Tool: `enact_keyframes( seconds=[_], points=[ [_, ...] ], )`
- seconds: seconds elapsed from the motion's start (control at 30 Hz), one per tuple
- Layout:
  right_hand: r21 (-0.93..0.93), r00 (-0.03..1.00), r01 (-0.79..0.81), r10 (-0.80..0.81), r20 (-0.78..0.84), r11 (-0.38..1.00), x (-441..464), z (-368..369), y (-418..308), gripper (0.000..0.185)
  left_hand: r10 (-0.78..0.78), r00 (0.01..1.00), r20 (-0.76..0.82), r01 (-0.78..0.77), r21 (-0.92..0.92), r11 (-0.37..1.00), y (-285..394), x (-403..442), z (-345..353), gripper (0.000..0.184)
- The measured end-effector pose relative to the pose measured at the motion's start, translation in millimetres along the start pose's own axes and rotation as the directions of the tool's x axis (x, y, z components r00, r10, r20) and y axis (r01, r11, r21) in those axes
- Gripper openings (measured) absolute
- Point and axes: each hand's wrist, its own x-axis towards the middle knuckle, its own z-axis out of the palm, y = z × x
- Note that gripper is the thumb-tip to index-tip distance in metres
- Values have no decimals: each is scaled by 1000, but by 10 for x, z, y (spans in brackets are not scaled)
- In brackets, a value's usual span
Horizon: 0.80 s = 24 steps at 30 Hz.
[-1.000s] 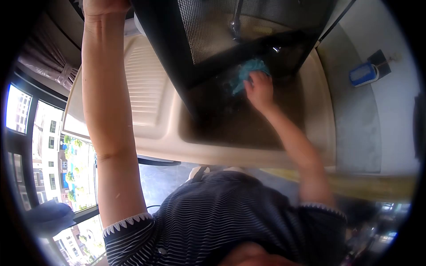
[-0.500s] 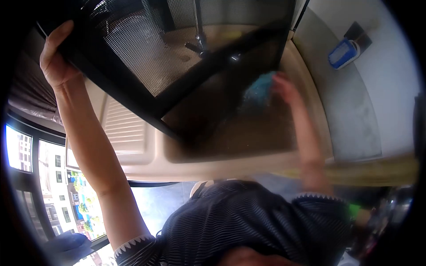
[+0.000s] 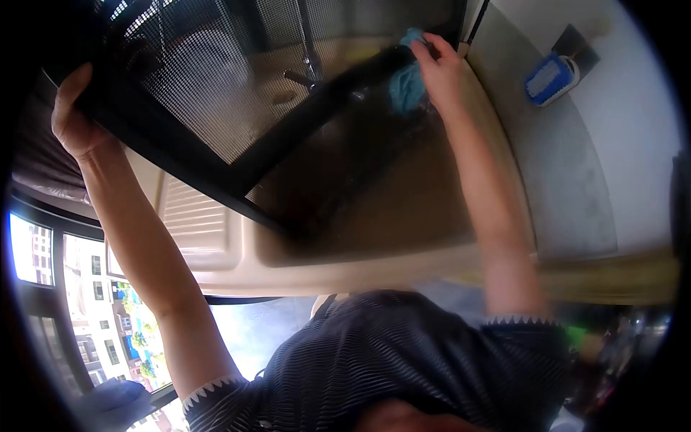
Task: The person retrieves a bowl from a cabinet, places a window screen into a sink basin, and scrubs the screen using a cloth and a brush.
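Note:
A black-framed mesh window screen (image 3: 209,93) stands tilted in a beige utility sink (image 3: 345,277). My left hand (image 3: 78,119) grips the frame's outer edge at the upper left, thumb on the near side and the other fingers hidden behind. On the far right part of the frame, my right hand (image 3: 440,68) is closed on a wet blue cloth (image 3: 408,90). The cloth wraps over the frame's lower bar, with part of it hanging below. Dark brown, murky-looking sink bottom shows beneath the frame.
A faucet (image 3: 311,72) shows through the mesh. The ribbed washboard (image 3: 194,216) forms the sink's left side. On the right wall hangs a blue and white brush (image 3: 552,78). A window (image 3: 86,288) with buildings outside is at the lower left.
My right hand has moved up and slightly left with the blue cloth, from the sink's middle onto the frame bar. My left hand and the screen have shifted slightly left and down.

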Motion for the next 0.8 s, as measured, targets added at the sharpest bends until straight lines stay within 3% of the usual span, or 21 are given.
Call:
enact_keyframes(
  seconds=[0.1,0.13,0.17,0.27,0.37,0.5,0.53,0.67,0.7,0.73,0.77,0.8],
  points=[
    [96,971,227,-233,55,969,-154,-25,-161,18,-5,997,73,7,-14,1000,40,-10,-33,33],
    [1,970,217,-216,109,976,-228,-65,-328,14,-34,986,161,38,-23,999,36,-12,112,34],
    [26,962,233,-234,138,972,-341,-61,-410,13,-41,977,207,46,-18,999,19,-6,194,34],
    [139,925,290,-315,214,947,-599,-28,-515,11,-36,980,195,39,-10,999,44,2,209,35],
    [78,929,287,-297,218,955,-647,-114,-451,13,-34,986,164,34,5,999,65,36,164,36],
    [-128,967,182,-154,202,975,-872,-348,165,15,-22,992,122,24,-9,1000,109,-32,98,38],
    [-252,957,146,-73,279,957,-977,-455,432,19,-21,993,117,22,-10,1000,108,-46,88,38],
    [-683,772,195,320,550,704,-1223,-770,1083,32,-21,996,88,23,-22,1000,129,-85,56,40],
    [-545,755,-113,428,496,831,-1111,-697,802,34,-19,997,79,20,-22,1000,134,-100,52,40],
    [-344,700,-412,535,472,843,-974,-614,508,35,-20,998,66,22,-29,999,137,-121,32,41],
    [-106,615,-669,628,476,736,-836,-561,128,37,-21,998,55,23,-37,999,132,-134,33,41],
    [61,561,-747,578,593,662,-677,-540,-320,35,-19,999,37,20,-32,999,164,-134,-33,41]
  ],
)
